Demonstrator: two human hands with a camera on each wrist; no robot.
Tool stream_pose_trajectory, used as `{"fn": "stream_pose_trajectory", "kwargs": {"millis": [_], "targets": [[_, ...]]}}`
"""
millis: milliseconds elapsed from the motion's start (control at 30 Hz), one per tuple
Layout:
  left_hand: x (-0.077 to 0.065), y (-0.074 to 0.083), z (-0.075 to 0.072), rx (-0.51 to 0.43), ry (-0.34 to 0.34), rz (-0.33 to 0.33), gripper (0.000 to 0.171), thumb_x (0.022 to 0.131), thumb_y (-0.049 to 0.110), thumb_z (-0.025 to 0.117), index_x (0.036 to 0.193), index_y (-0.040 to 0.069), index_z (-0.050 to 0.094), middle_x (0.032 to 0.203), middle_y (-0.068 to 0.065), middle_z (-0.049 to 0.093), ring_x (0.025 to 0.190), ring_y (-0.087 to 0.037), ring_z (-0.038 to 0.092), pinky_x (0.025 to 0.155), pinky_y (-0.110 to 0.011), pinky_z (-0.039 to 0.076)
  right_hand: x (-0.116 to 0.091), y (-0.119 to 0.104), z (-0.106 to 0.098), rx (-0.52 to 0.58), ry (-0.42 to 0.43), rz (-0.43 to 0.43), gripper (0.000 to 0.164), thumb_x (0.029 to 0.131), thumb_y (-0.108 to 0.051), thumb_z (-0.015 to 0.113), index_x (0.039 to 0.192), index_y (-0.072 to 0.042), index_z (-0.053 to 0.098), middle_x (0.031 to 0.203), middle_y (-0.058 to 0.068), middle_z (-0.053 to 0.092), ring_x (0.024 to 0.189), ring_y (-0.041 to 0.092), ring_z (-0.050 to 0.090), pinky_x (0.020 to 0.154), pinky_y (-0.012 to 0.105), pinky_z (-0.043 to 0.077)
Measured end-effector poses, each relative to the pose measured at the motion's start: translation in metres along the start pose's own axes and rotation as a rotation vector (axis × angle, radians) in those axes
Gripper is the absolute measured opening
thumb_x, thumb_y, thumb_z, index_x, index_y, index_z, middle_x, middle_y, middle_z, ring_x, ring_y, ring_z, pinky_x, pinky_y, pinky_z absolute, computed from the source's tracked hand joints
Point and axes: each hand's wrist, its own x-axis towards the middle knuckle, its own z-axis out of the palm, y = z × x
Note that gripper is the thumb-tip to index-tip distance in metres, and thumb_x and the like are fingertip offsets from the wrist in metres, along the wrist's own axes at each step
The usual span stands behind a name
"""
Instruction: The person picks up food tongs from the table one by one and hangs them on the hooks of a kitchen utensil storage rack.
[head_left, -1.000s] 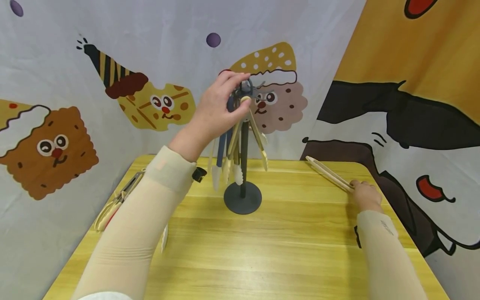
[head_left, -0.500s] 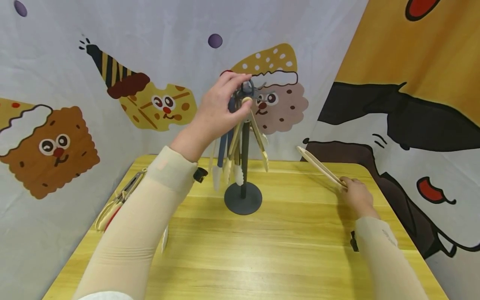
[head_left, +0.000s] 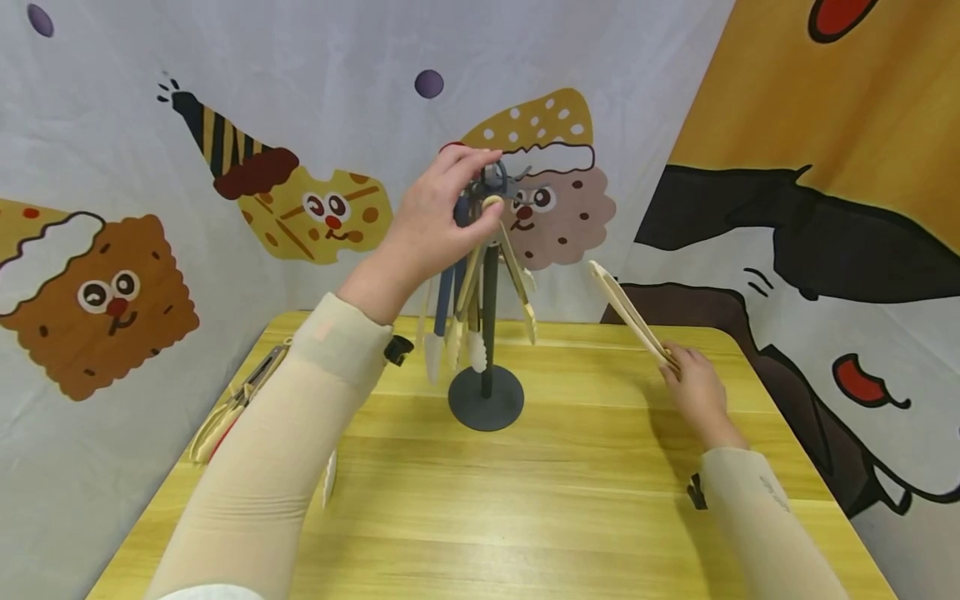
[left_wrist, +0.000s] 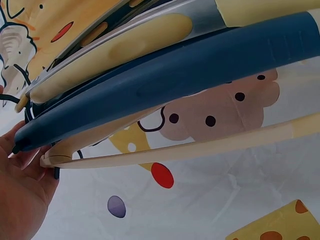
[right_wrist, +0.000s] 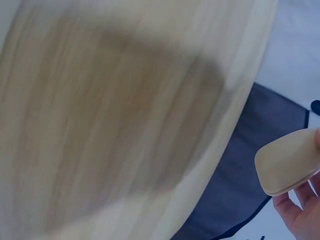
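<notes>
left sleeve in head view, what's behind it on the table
Cream-and-metal utensils and a red bit show past its left edge, a white piece past its right. Whatever lies between is hidden by the left sleeve.

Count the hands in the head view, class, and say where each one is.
2: the left hand is at the top of the stand; the right hand, farther right, holds beige tongs.

The right-hand tongs (right_wrist: 286, 161) are cream, the stand (head_left: 486, 410) dark grey, and one handle (left_wrist: 170, 77) deep blue. The table (head_left: 540, 517) is yellow with wood-grain streaks. The white backdrop (head_left: 330, 75) carries a black-and-yellow striped hat (head_left: 219, 137).
</notes>
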Motion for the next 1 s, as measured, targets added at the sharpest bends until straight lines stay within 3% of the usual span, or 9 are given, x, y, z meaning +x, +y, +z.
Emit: {"fn": "stream_pose_trajectory", "kwargs": {"millis": [233, 567, 1000], "targets": [[0.0, 0.001, -0.001, 0.003, -0.001, 0.001, 0.052, 0.091, 0.035, 0.054, 0.14, 0.018, 0.046, 0.132, -0.002, 0.047, 0.114, -0.014, 0.049, 0.098, -0.031, 0.041, -0.002, -0.014, -0.002, 0.057, 0.087, -0.038, 0.041, 0.092, -0.017, 0.061, 0.132, -0.008, 0.052, 0.114, 0.019, 0.057, 0.1, 0.041, 0.055, 0.071, 0.057, 0.043], [0.0, 0.001, 0.0, 0.003, 0.002, -0.005, 0.052, 0.091, 0.035, 0.054, 0.14, 0.019, 0.046, 0.132, -0.002, 0.047, 0.115, -0.014, 0.049, 0.097, -0.032, 0.041, -0.004, -0.024, -0.003, 0.098, 0.114, -0.001, 0.042, 0.094, -0.02, 0.058, 0.133, -0.009, 0.05, 0.112, 0.018, 0.056, 0.094, 0.038, 0.054, 0.067, 0.052, 0.043], [-0.001, 0.0, 0.0, 0.01, 0.009, 0.006, 0.052, 0.091, 0.035, 0.054, 0.14, 0.018, 0.046, 0.132, -0.002, 0.047, 0.115, -0.014, 0.048, 0.098, -0.032, 0.041, -0.002, -0.053, -0.007, 0.162, 0.209, -0.061, 0.04, 0.092, -0.017, 0.061, 0.13, -0.011, 0.053, 0.11, 0.016, 0.057, 0.093, 0.036, 0.054, 0.072, 0.052, 0.043]]}}
